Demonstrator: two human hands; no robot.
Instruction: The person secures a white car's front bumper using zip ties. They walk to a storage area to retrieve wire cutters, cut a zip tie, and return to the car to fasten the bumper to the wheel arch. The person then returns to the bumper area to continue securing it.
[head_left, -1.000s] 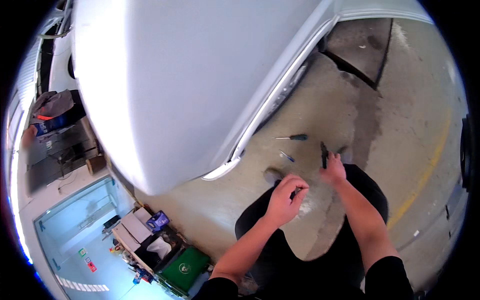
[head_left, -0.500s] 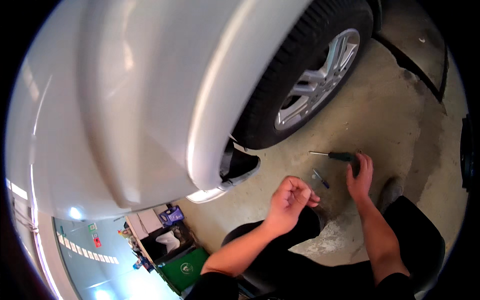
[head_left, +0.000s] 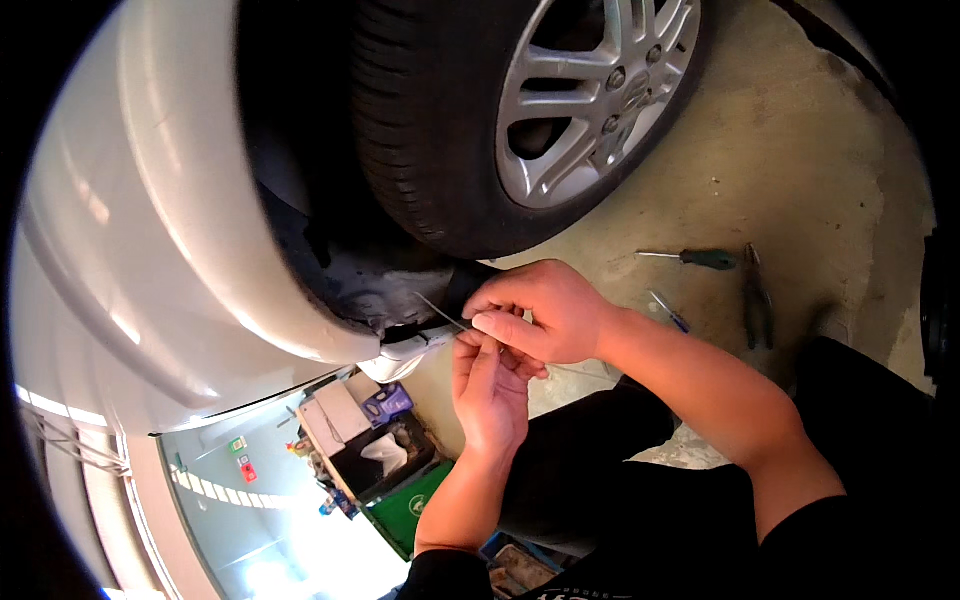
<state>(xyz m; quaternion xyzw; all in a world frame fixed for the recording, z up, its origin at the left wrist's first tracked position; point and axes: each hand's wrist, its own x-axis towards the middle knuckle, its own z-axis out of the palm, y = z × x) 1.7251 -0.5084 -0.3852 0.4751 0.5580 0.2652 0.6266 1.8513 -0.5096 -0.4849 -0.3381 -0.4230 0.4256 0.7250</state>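
Both my hands meet in front of the wheel arch, just below the tyre (head_left: pixel 430 130). My left hand (head_left: pixel 490 400) has its fingers pinched together. My right hand (head_left: pixel 545 310) lies over its fingertips, thumb and fingers closed. Between them they hold a thin, stiff strand (head_left: pixel 438 311) that looks like wire. One end points up toward the lower edge of the bumper (head_left: pixel 405 352); a pale thin length also shows to the right of the fingers. Where the fingers press together, the grip is partly hidden.
On the concrete floor to the right lie a green-handled screwdriver (head_left: pixel 708 259), dark-handled pliers (head_left: pixel 757 300) and a small blue-ended tool (head_left: pixel 670 312). A green box (head_left: pixel 408 507) and a purple container (head_left: pixel 387 404) stand lower left. The alloy wheel (head_left: pixel 600 110) is close ahead.
My right hand has left the floor beside the screwdriver and joined my left at the wheel arch. The pliers now show on the floor. The view has shifted toward the wheel.
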